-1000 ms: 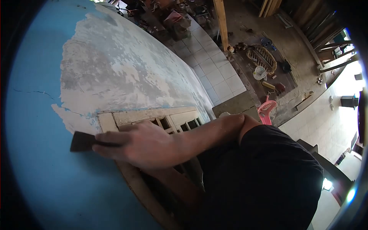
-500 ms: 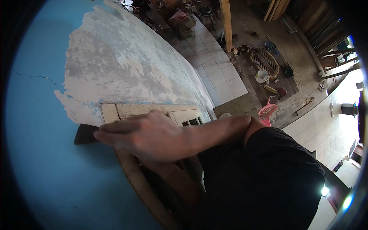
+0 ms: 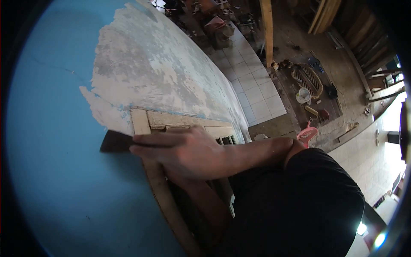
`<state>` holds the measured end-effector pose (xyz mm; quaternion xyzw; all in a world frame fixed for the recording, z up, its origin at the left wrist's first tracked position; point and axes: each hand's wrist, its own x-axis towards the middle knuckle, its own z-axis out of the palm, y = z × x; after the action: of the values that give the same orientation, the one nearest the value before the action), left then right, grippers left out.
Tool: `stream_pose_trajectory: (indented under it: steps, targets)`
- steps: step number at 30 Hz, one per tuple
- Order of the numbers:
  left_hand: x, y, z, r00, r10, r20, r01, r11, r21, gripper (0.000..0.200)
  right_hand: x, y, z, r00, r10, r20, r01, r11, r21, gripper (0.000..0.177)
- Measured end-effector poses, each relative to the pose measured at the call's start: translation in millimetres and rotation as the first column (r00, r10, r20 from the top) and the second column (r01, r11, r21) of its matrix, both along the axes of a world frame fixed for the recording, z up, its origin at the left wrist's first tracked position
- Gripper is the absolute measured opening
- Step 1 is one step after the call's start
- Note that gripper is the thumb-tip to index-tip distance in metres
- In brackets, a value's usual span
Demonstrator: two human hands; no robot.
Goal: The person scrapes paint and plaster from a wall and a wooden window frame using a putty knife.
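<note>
My right hand (image 3: 192, 152) is closed around a scraper, its fingers stretched along the tool. The scraper's dark, flared blade (image 3: 116, 142) lies against the blue painted wall (image 3: 55, 162), just below the ragged edge of a bare patch (image 3: 137, 64). Beneath my right wrist, my left forearm (image 3: 205, 201) runs up beside the window frame (image 3: 165, 210). My left hand is mostly covered by the right one, so its fingers do not show.
The cream window frame has louvre-like slats near my arm. Far below are white floor tiles (image 3: 257, 90), a wooden post (image 3: 267, 38), a pink plastic stool or chair (image 3: 307, 136), a white bucket (image 3: 303, 95) and a paint roller (image 3: 311, 111). A thin crack crosses the blue paint.
The view has shifted, so the wall, frame and hands sit further right in the picture. Against the frame's corner, the scraper and my right hand keep nearly the same place.
</note>
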<state>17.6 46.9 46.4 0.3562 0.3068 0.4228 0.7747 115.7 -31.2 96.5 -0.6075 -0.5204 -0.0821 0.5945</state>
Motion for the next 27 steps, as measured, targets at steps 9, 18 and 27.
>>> stream_pose_trajectory:
  steps: [9,18,27]
  targets:
    - [2,-14,0,0.998,-0.037,0.048,0.038,0.999,-0.021,0.046,3,-6,4,1.000,-0.015,-0.014,0.015,0.998,0.054,0.050]
    - [-7,1,-47,0.831,0.296,-0.471,0.163,0.680,0.715,0.040,2,-15,5,0.997,0.079,-0.024,-0.079,0.997,-0.003,0.049]
    - [-13,1,-30,0.942,0.169,-0.291,-0.017,0.888,0.459,0.040,-15,-17,-7,0.998,-0.014,-0.067,0.015,1.000,0.003,0.048]
